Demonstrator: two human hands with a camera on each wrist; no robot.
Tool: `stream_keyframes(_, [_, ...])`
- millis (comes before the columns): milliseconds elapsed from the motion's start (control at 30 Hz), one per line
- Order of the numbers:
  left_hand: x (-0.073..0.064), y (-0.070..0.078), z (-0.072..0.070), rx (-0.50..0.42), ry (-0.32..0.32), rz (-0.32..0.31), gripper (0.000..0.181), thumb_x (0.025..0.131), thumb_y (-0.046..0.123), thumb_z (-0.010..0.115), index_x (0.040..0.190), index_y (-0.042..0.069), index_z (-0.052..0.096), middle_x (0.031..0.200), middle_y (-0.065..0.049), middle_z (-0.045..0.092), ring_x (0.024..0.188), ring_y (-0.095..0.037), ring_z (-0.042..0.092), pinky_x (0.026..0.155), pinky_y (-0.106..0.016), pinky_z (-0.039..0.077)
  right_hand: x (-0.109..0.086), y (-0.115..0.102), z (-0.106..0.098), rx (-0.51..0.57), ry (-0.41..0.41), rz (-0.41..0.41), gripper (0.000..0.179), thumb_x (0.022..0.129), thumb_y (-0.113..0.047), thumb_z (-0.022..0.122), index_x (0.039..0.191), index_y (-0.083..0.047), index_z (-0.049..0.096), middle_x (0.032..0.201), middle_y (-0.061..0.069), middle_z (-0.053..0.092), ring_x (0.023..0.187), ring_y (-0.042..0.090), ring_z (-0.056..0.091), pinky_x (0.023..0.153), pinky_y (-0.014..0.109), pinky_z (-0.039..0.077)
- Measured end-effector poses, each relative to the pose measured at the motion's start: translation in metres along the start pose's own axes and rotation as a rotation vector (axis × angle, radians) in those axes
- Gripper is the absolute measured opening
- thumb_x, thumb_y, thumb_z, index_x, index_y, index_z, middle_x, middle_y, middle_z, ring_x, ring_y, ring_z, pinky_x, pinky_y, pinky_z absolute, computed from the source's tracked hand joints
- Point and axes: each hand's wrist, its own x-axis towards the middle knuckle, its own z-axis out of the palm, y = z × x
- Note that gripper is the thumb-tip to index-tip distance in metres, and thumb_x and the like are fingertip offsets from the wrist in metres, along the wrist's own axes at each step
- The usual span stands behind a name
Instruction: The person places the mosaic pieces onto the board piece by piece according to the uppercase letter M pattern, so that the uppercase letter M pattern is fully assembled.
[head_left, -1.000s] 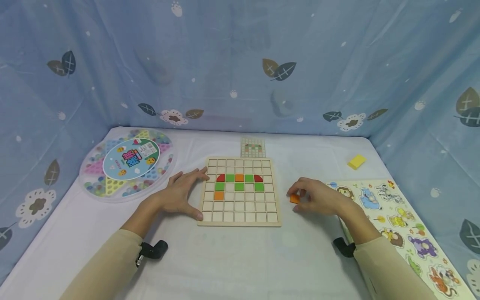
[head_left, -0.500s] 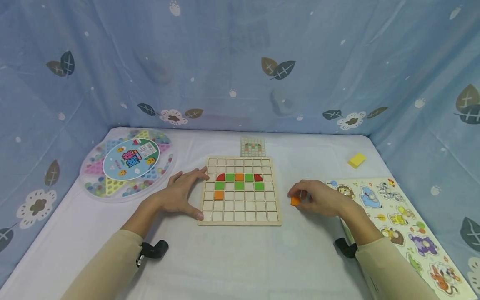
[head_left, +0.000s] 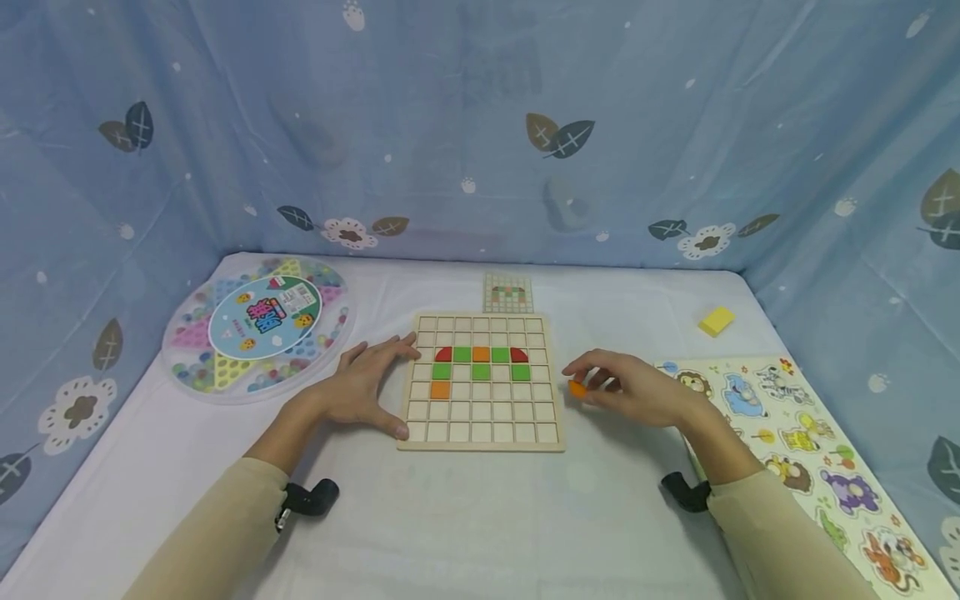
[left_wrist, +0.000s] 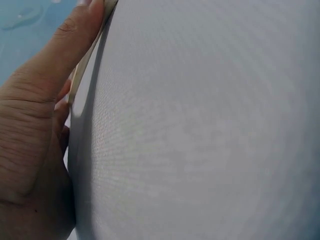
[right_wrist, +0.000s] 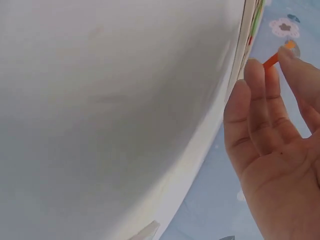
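Note:
In the head view, a wooden grid board [head_left: 481, 446] lies mid-table. It bears several green square tiles [head_left: 482, 372], two red rounded-corner tiles [head_left: 444, 356] and two orange square tiles [head_left: 440, 390]. My left hand [head_left: 362, 387] is spread along the board's left side, thumb at the near corner and forefinger farther up the edge; the left wrist view shows the thumb [left_wrist: 75, 42] on that edge. Just off the board's right edge, my right hand [head_left: 637, 388] pinches another orange tile [head_left: 577, 389] between thumb and fingers. The right wrist view shows this tile [right_wrist: 271, 60] edge-on.
A small pattern card [head_left: 507, 293] lies behind the board. Far right sits a yellow block [head_left: 717, 322]. An animal puzzle board [head_left: 806, 533] lies under and beside the right forearm. A round marble game [head_left: 262, 321] stands at the back left.
My right hand has moved left and slightly away from me, bringing the orange tile near the board's right edge; the tile has tilted. My left hand has stayed in place.

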Motion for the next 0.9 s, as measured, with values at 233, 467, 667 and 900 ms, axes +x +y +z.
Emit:
stream_keyframes(233, [-0.001, 0.0, 0.0, -0.007, 0.014, 0.011, 0.115, 0.057, 0.071, 0.09, 0.149, 0.022, 0.04, 0.173, -0.001, 0.017, 0.159, -0.032, 0.014, 0.121, -0.065, 0.002, 0.015, -0.008, 0.004, 0.032, -0.01, -0.02, 0.039, 0.097, -0.007, 0.071, 0.134, -0.013, 0.061, 0.122, 0.0, 0.068, 0.104, 0.019, 0.066, 0.089, 0.035, 0.056])
stream_keyframes(467, [0.0, 0.0, 0.0, -0.015, 0.009, 0.019, 0.113, 0.058, 0.07, 0.09, 0.148, 0.023, 0.04, 0.173, -0.001, 0.017, 0.159, -0.032, 0.014, 0.12, -0.066, 0.002, 0.029, -0.016, 0.01, 0.054, -0.026, -0.045, 0.038, 0.097, -0.007, 0.071, 0.133, -0.011, 0.061, 0.123, 0.0, 0.068, 0.105, 0.02, 0.065, 0.091, 0.036, 0.057])
stream_keyframes(667, [-0.001, 0.001, -0.002, -0.001, 0.003, 0.02, 0.113, 0.058, 0.07, 0.09, 0.148, 0.023, 0.039, 0.173, -0.001, 0.017, 0.159, -0.032, 0.014, 0.12, -0.067, 0.002, 0.043, -0.021, 0.018, 0.056, -0.037, -0.066, 0.038, 0.096, -0.011, 0.073, 0.133, -0.011, 0.062, 0.119, -0.002, 0.068, 0.104, 0.019, 0.064, 0.09, 0.034, 0.057])
stream_keyframes(900, [-0.002, -0.002, -0.002, -0.002, 0.004, 0.031, 0.113, 0.058, 0.071, 0.089, 0.148, 0.023, 0.04, 0.173, 0.0, 0.016, 0.159, -0.032, 0.013, 0.12, -0.066, 0.003, 0.056, -0.024, 0.027, 0.02, -0.041, -0.115, 0.037, 0.095, -0.011, 0.074, 0.13, -0.008, 0.063, 0.117, 0.001, 0.068, 0.099, 0.018, 0.064, 0.088, 0.033, 0.058])
